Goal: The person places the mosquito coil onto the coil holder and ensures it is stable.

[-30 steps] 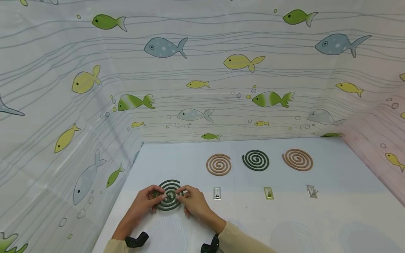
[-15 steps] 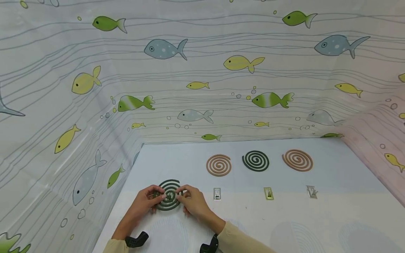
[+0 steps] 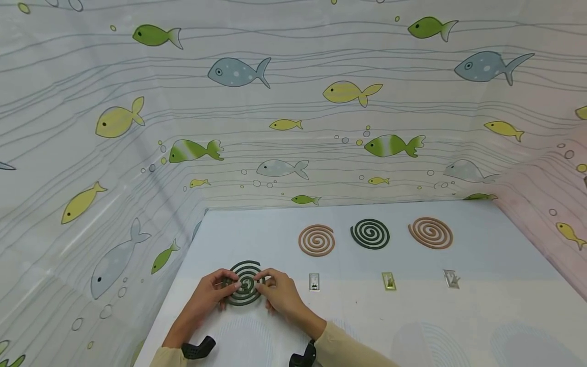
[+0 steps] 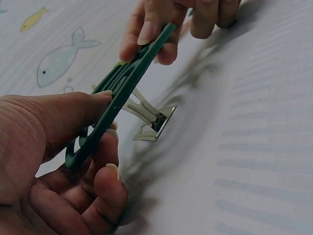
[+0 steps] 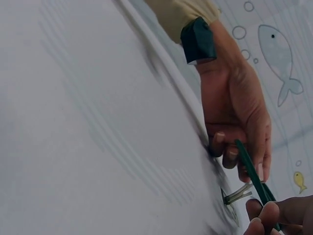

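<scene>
Both hands hold a dark green mosquito coil [image 3: 246, 284] by its sides. My left hand [image 3: 208, 291] pinches its left edge between thumb and fingers, plainly seen in the left wrist view. On the opposite edge, my right hand [image 3: 281, 293] pinches it with thumb and fingertips. Below the coil, a small metal coil stand [image 4: 155, 122] stands on the table, its prongs rising to the underside. Whether the prong tip goes into the coil's centre is hidden. The right wrist view shows the coil [image 5: 252, 169] nearly edge-on, above the stand.
Farther back on the white table [image 3: 266, 229] lie a brown coil [image 3: 317, 240], a green coil [image 3: 370, 234] and another brown coil [image 3: 430, 233]. In front of them are a silver stand [image 3: 314, 282], a gold-toned stand [image 3: 389, 281] and a stand with raised prongs [image 3: 451, 279]. Fish-printed sheeting surrounds the table.
Both hands keep their hold on the green coil and barely move. The head view shifts very slightly; the coils and stands on the table stay in place.
</scene>
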A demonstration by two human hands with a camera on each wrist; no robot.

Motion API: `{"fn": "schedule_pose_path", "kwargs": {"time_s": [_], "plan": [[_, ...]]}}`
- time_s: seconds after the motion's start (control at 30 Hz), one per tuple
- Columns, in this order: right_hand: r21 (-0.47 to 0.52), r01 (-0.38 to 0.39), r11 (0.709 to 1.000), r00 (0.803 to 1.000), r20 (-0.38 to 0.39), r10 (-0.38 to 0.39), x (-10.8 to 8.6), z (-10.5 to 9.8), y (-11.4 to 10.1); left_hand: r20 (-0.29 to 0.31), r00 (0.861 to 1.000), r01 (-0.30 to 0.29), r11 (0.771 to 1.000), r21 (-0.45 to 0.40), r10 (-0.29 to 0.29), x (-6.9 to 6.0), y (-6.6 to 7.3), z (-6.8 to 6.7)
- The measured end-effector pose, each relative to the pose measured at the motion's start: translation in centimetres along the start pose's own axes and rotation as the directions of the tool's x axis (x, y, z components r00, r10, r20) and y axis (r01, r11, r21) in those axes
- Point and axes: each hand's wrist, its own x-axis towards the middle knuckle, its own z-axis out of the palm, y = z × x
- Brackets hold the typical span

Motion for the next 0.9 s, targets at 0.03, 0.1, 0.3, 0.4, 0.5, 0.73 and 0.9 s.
{"fn": "schedule_pose_path", "kwargs": {"time_s": [0.03,0.1,0.3,0.4,0.5,0.73,0.9], "plan": [[0.002,0.0,1.0,1.0,0.001,0.0,0.0,-0.02,-0.03,-0.002,1.0,0.001,1.0,0.0,-0.001,0.01,0.0,0.01],[0.003,-0.006,1.0,1.0,0.007,0.006,0.02,-0.03,-0.03,0.0,1.0,0.003,1.0,-0.003,-0.003,0.01,-0.01,0.0],[0.003,-0.013,1.0,1.0,0.016,0.013,0.04,-0.03,0.19,0.022,1.0,-0.017,1.0,0.002,0.017,-0.02,-0.08,-0.11],[-0.009,-0.008,1.0,1.0,0.013,0.008,0.01,-0.02,0.35,0.029,0.999,-0.022,1.0,0.004,0.022,0.01,-0.11,-0.16],[-0.017,-0.004,1.0,1.0,0.017,0.004,0.07,0.0,0.48,0.03,0.999,-0.019,1.0,0.003,0.019,0.05,-0.12,-0.21],[0.004,0.01,1.0,1.0,0.017,-0.01,0.25,0.03,0.51,0.02,1.0,-0.008,1.0,-0.01,0.008,0.02,0.05,-0.24],[0.009,0.011,1.0,1.0,0.016,-0.011,0.23,0.0,0.57,0.032,0.999,-0.005,1.0,-0.008,0.005,0.14,0.06,-0.28]]}}
